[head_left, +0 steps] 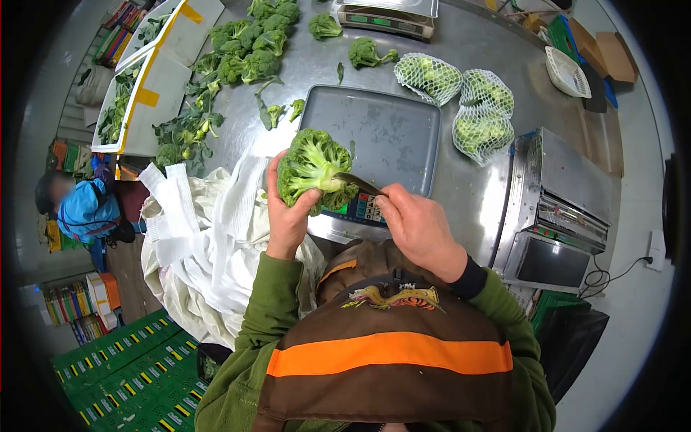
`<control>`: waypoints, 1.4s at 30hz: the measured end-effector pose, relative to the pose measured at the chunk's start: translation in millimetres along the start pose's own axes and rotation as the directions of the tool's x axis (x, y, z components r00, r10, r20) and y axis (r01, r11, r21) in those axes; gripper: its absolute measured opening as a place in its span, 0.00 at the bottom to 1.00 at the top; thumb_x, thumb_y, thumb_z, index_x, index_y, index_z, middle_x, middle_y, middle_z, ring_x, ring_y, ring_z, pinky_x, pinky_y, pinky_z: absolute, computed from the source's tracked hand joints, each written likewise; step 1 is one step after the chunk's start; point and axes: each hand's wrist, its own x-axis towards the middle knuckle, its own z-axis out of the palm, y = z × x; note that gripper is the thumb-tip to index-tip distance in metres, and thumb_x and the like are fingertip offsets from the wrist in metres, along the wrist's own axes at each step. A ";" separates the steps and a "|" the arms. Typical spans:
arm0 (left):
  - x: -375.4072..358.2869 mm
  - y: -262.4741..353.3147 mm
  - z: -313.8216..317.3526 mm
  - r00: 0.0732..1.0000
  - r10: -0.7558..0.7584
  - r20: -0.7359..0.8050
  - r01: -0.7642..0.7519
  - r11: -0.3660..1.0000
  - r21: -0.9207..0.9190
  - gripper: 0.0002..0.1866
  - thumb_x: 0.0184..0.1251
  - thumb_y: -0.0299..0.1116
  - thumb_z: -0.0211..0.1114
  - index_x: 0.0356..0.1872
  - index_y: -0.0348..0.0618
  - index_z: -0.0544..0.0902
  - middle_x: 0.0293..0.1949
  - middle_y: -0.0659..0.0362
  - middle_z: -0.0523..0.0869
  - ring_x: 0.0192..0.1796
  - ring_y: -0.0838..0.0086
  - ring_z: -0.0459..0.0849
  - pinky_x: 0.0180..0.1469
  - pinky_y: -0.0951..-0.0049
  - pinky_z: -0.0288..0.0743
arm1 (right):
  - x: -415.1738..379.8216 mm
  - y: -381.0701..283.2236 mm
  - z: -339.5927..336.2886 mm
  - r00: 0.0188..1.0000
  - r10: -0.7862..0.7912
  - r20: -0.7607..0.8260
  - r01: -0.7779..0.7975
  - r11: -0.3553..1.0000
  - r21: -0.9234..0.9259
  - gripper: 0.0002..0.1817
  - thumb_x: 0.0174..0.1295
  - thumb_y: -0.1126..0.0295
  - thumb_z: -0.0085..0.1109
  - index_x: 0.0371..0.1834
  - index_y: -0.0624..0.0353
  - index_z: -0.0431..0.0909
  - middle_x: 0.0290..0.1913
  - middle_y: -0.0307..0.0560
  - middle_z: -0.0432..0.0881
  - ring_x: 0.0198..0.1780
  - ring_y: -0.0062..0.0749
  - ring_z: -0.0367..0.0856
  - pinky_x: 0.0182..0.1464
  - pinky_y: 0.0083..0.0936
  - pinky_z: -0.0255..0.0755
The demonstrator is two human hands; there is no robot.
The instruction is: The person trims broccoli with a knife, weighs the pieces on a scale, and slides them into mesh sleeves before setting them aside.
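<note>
My left hand is wrapped round a large green broccoli head, its pale cut stem turned towards my right hand. A knife with a dark curved blade is gripped in my right hand, its tip touching the stem. Both hands are over the near side of a grey scale tray, which carries small wet scraps. Part of the scale's keypad shows below the blade. Two small florets lie just left of the tray.
Loose broccoli is heaped at the back left, beside white foam boxes. Netted broccoli lies right of the tray, near a metal machine. White net sleeves hang at the left. A person in blue is farther left.
</note>
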 end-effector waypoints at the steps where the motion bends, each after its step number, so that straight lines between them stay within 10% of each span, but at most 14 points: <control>1: 0.0 0.1 0.1 1.000 -0.001 0.002 0.001 1.000 0.000 0.43 0.54 0.29 0.75 0.70 0.40 0.60 0.61 0.53 0.74 0.62 0.67 0.76 0.65 0.66 0.71 | -0.1 -1.4 -0.6 1.000 -0.020 -0.017 0.020 1.000 -0.021 0.08 0.70 0.64 0.53 0.39 0.57 0.73 0.27 0.53 0.81 0.30 0.56 0.79 0.31 0.48 0.71; 15: -3.7 4.5 -3.8 0.999 -0.025 0.020 0.023 0.994 0.103 0.42 0.52 0.27 0.76 0.69 0.41 0.63 0.60 0.53 0.75 0.60 0.67 0.78 0.64 0.66 0.73 | -8.7 2.9 9.7 0.999 -0.046 0.013 0.048 0.979 -0.199 0.09 0.69 0.66 0.57 0.36 0.57 0.70 0.25 0.49 0.79 0.30 0.51 0.80 0.29 0.43 0.72; 18: -6.3 0.8 -7.6 1.000 -0.008 0.000 0.008 0.987 0.163 0.43 0.52 0.26 0.77 0.69 0.41 0.63 0.60 0.53 0.74 0.60 0.68 0.77 0.63 0.67 0.73 | -8.2 8.0 10.0 0.993 0.021 0.114 -0.002 0.986 -0.169 0.09 0.71 0.64 0.53 0.38 0.58 0.69 0.24 0.50 0.77 0.26 0.48 0.78 0.27 0.40 0.70; 19: -7.4 -1.8 -9.0 1.000 -0.011 0.004 0.010 0.986 0.166 0.43 0.52 0.26 0.77 0.69 0.41 0.63 0.60 0.53 0.74 0.60 0.68 0.77 0.63 0.67 0.73 | -6.5 14.9 13.5 0.984 0.029 0.178 -0.048 0.994 0.103 0.10 0.73 0.64 0.51 0.38 0.59 0.68 0.24 0.51 0.77 0.26 0.46 0.79 0.26 0.40 0.70; 23: -14.9 -5.6 -8.2 0.992 0.118 -0.044 -0.095 0.929 0.358 0.43 0.51 0.25 0.77 0.68 0.39 0.62 0.60 0.53 0.72 0.61 0.69 0.75 0.63 0.68 0.72 | -3.8 28.5 23.4 0.904 0.043 0.425 -0.292 0.789 0.541 0.13 0.77 0.61 0.43 0.39 0.60 0.68 0.20 0.42 0.69 0.18 0.29 0.69 0.21 0.30 0.65; 28: -25.2 -6.4 -9.9 0.970 0.195 -0.146 -0.116 0.897 0.427 0.42 0.53 0.25 0.77 0.68 0.38 0.62 0.60 0.53 0.72 0.61 0.69 0.75 0.63 0.69 0.71 | 11.2 12.7 23.9 0.667 0.116 0.736 -0.713 0.388 0.585 0.16 0.79 0.57 0.39 0.38 0.57 0.69 0.20 0.30 0.60 0.18 0.15 0.57 0.20 0.19 0.59; 37: -55.1 -15.4 -50.1 0.843 0.057 -0.535 -0.104 0.993 -0.059 0.30 0.69 0.32 0.67 0.68 0.39 0.64 0.58 0.55 0.76 0.58 0.70 0.76 0.63 0.68 0.70 | 56.2 -30.6 93.0 0.474 -0.136 0.870 -0.878 -0.002 0.478 0.14 0.79 0.58 0.40 0.40 0.56 0.68 0.22 0.30 0.60 0.21 0.15 0.57 0.21 0.17 0.56; 42: -78.1 -17.0 -72.1 0.849 -0.073 -0.524 -0.120 0.938 -0.326 0.28 0.71 0.37 0.65 0.66 0.40 0.67 0.59 0.58 0.77 0.60 0.71 0.77 0.62 0.67 0.71 | 71.5 -40.5 113.8 0.549 -0.042 0.835 -0.830 0.085 0.551 0.13 0.79 0.59 0.40 0.41 0.56 0.69 0.21 0.31 0.60 0.20 0.15 0.57 0.21 0.16 0.58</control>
